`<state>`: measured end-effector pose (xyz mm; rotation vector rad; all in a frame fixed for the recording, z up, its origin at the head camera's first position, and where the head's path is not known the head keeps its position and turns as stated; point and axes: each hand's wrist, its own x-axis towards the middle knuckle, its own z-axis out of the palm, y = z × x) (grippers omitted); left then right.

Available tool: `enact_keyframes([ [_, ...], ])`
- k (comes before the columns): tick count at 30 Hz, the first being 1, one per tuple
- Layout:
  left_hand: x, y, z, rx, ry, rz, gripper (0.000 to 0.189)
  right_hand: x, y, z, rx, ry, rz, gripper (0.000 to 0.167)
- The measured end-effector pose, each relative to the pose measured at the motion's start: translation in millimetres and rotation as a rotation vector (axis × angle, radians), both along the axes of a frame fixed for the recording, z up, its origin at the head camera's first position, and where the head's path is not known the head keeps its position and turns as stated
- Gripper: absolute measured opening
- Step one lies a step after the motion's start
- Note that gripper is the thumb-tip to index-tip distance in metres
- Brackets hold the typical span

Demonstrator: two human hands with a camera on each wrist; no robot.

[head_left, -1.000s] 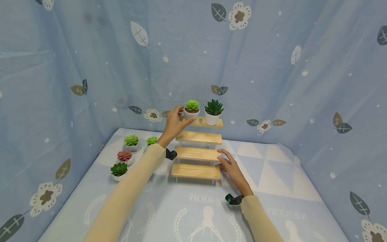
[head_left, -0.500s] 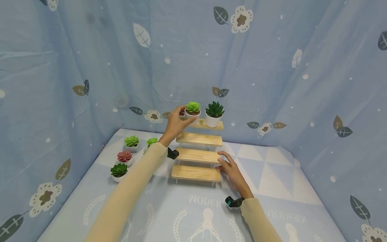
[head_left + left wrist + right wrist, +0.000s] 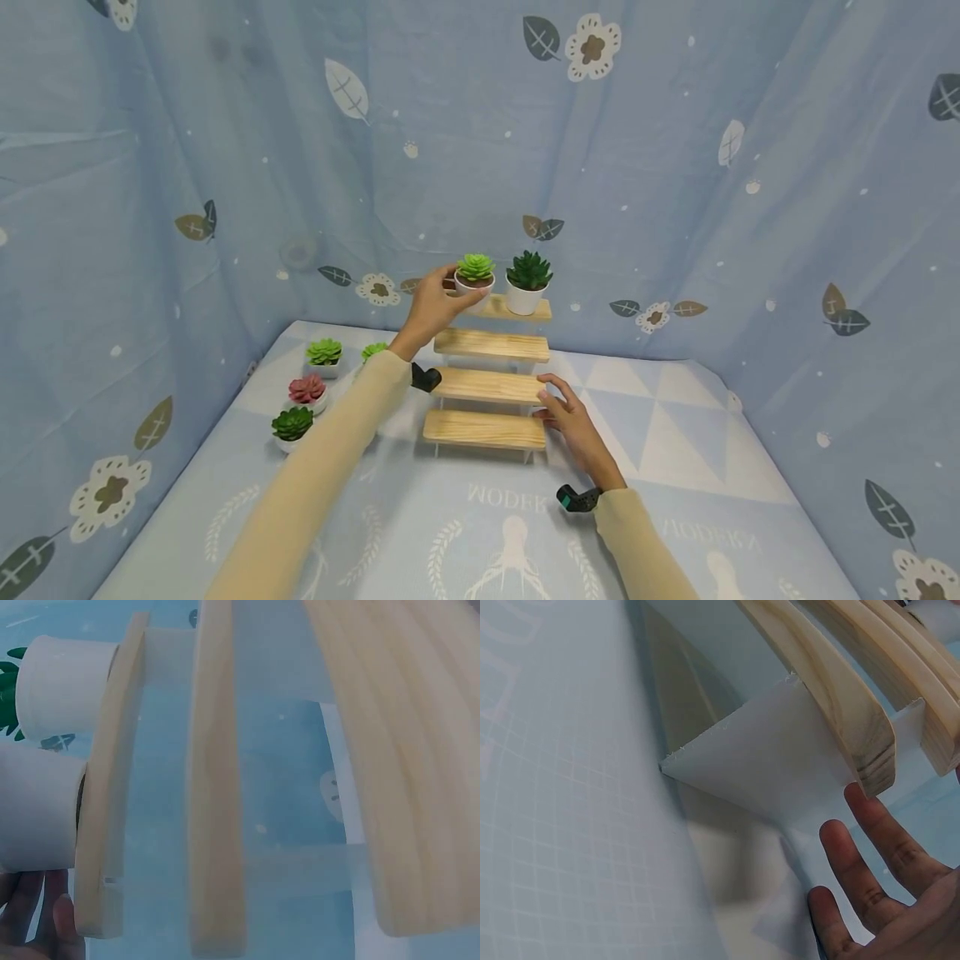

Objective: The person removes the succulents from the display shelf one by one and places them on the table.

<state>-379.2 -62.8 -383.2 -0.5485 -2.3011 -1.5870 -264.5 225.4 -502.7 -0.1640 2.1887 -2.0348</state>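
My left hand [image 3: 433, 308] holds a light green potted succulent [image 3: 475, 273], thumb in front of the white pot, at the left end of the top step of a wooden tiered stand [image 3: 491, 385]. In the left wrist view its white pot [image 3: 37, 814] meets the top board, with fingertips below. A dark green potted succulent [image 3: 528, 283] stands upright beside it on the same step. My right hand [image 3: 576, 423] is at the stand's right end, touching the lower steps. The right wrist view shows its fingers [image 3: 870, 896] extended and spread, one fingertip at the bottom board's end.
Left of the stand sit several potted succulents: a light green one [image 3: 324, 352], a red one [image 3: 307, 389] and a dark green one [image 3: 292, 423]. Another light green plant [image 3: 374, 350] is partly behind my left sleeve. A patterned curtain [image 3: 465, 125] hangs behind the table.
The camera shifts slightly. My left hand stays around the light green succulent on the top step, and my right hand stays at the stand; nothing else visibly moves.
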Motion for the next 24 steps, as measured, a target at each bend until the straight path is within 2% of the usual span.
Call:
enact_keyframes([
  [8, 10.8, -10.8, -2.3, 0.021, -0.011, -0.021, 0.086, -12.4, 3.8, -24.5, 0.016, 0.019, -0.024, 0.05],
  [18, 23.1, -22.7, -3.1, -0.014, 0.022, -0.044, 0.078, -9.7, 3.7, -24.3, 0.042, 0.063, -0.047, 0.052],
  [24, 38.2, -30.7, -1.0, -0.031, 0.02, -0.048, 0.079, -10.6, 4.1, -24.0, 0.048, 0.068, -0.039, 0.055],
])
